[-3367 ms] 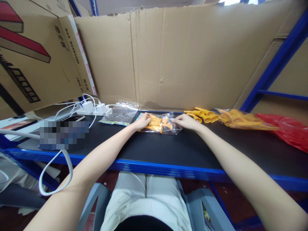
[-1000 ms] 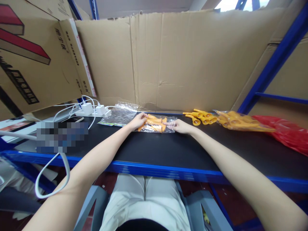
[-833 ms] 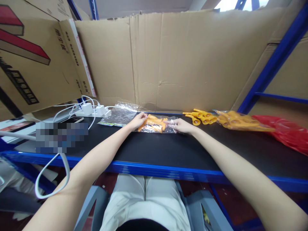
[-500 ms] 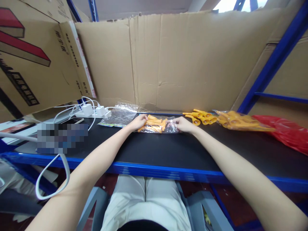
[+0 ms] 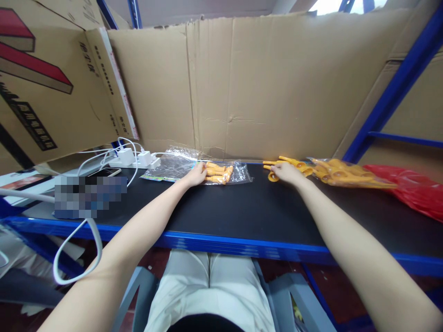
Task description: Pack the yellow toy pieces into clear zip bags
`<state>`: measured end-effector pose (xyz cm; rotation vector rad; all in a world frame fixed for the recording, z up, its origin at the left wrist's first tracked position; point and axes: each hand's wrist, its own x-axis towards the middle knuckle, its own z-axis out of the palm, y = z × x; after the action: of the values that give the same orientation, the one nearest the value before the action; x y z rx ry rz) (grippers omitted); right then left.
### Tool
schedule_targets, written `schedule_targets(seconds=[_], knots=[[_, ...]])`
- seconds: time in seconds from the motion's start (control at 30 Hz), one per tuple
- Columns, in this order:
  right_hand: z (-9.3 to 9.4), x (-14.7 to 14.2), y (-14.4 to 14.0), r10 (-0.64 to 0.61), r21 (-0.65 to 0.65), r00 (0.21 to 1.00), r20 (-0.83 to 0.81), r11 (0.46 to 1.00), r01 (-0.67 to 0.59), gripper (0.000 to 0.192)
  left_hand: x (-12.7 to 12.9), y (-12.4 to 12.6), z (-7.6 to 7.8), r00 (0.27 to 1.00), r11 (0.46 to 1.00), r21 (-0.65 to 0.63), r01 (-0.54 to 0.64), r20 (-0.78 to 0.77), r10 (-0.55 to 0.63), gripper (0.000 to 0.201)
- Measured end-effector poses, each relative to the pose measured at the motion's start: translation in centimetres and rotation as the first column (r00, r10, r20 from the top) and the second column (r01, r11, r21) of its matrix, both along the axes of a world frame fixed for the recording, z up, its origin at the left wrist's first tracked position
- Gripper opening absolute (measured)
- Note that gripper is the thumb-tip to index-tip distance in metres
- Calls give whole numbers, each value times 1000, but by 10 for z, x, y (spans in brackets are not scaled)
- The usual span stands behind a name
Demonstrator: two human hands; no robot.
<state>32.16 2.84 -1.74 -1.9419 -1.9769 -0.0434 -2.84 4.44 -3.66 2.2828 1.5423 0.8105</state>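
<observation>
My left hand [image 5: 197, 175] is closed on the left end of a clear plastic bag [image 5: 245, 173] lying on the black tabletop. Inside the bag are several yellow-orange funnel-shaped pieces [image 5: 216, 173]. To the right, my right hand [image 5: 286, 173] reaches over a small pile of loose yellow funnels [image 5: 304, 168], its fingers curled against one funnel [image 5: 273, 176] whose round mouth faces me. My fingers and palm hide part of this pile. Under and behind my left hand lies another flat clear plastic bag [image 5: 162, 169].
A filled bag of yellow funnels [image 5: 346, 174] and a red plastic bag [image 5: 408, 189] lie at the right. White chargers on a power strip [image 5: 134, 160], cables and a phone [image 5: 104, 173] occupy the left. A cardboard wall [image 5: 277, 87] stands behind; a blue rail [image 5: 242, 244] edges the table.
My right hand has left the right end of the bag and moved right to the loose funnels, where one has shifted left. The bag has slid slightly left with my left hand still on it.
</observation>
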Motion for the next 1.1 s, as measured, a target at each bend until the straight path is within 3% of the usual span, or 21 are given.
schedule_targets(seconds=[0.07,0.13,0.33,0.57,0.73,0.87,1.1], knots=[[-1,-4,2,60,-40,991,-118,997,-65,35,0,-1,1,1000,1000,-14,4,-6,-4,20],[-4,-8,3,101,-61,986,-132,992,-110,34,0,-2,1,1000,1000,-19,22,-13,-23,22],[-14,-17,-1,134,-36,982,136,991,-130,51,-1,0,-1,998,998,-21,66,16,-65,26],[-7,-34,-8,196,-107,955,222,979,-176,28,-2,1,-2,996,997,-2,82,-34,-82,25],[2,-31,-11,97,-78,942,321,994,-76,18,-4,3,-4,995,995,13,95,-19,-95,24],[12,-28,-18,45,8,966,253,999,-49,24,-3,3,-4,995,995,7,100,-5,-99,24],[18,-53,-31,236,42,958,163,969,-245,25,3,-6,1,989,989,-16,147,-19,-147,27]])
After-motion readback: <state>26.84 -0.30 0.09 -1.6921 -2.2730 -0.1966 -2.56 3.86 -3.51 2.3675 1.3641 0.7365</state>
